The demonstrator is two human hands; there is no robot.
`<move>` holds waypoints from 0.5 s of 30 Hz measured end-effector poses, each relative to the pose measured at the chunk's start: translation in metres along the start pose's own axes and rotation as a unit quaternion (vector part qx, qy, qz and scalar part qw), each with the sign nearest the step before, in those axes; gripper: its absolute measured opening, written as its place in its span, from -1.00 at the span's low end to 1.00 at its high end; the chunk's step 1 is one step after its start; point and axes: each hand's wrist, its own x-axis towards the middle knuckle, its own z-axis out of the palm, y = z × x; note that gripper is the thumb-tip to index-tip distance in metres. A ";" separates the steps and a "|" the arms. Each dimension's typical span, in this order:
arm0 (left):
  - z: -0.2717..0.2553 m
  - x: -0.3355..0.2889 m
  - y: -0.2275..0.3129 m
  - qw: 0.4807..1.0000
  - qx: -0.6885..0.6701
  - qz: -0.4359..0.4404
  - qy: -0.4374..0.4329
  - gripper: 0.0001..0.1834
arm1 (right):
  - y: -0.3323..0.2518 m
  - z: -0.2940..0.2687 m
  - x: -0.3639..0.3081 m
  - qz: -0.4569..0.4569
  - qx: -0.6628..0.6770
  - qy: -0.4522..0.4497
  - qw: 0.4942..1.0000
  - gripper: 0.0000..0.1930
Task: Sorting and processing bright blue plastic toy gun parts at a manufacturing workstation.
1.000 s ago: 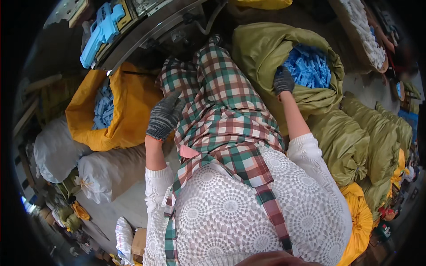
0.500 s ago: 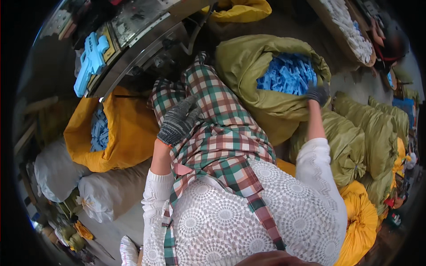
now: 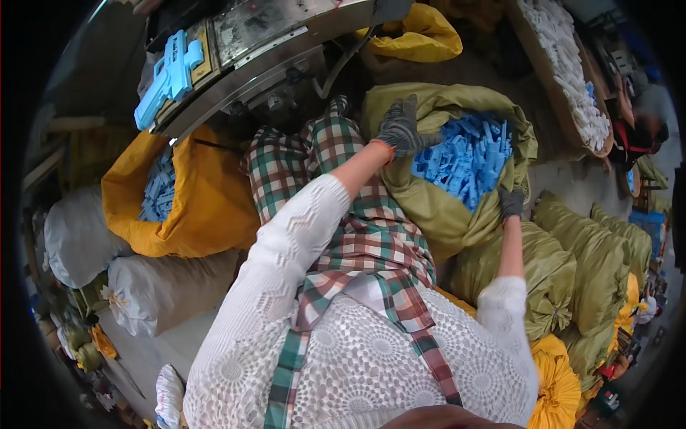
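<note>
An olive green woven sack (image 3: 443,229) stands in front of me to the right. Inside lies a heap of light blue plastic toy-gun parts (image 3: 464,161). My left hand (image 3: 404,130), in a grey knitted glove, reaches across to the sack's left rim. Its fingers point away from me and its thumb stretches toward the heap, apart from them. At the sack's near right rim, my right hand (image 3: 511,204), gloved too, grips the folded cloth; part of its fingers is hidden. Both hands are without any blue part.
A metal machine (image 3: 279,36) is at the upper left, with a light blue toy gun (image 3: 170,77) on its edge. A yellow sack (image 3: 214,207) of blue parts stands left. Filled olive sacks (image 3: 582,236) lie right; a long box (image 3: 550,86) holds white pieces.
My left hand has moved from my lap to the olive sack's left rim. My right hand has come nearer to me along the right rim. The view has shifted slightly.
</note>
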 end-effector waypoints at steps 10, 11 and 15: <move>0.007 0.038 -0.064 0.980 0.187 -0.034 -0.058 -0.56 | -0.064 -0.070 -0.166 0.005 0.228 0.106 0.968 -0.62; 0.003 0.033 -0.067 0.984 0.175 -0.016 -0.039 -0.59 | -0.054 -0.073 -0.149 0.010 0.252 0.136 0.958 -0.62; -0.009 0.005 -0.075 0.991 0.129 0.020 0.031 -0.64 | -0.025 -0.084 -0.065 0.051 0.432 0.160 0.886 -0.59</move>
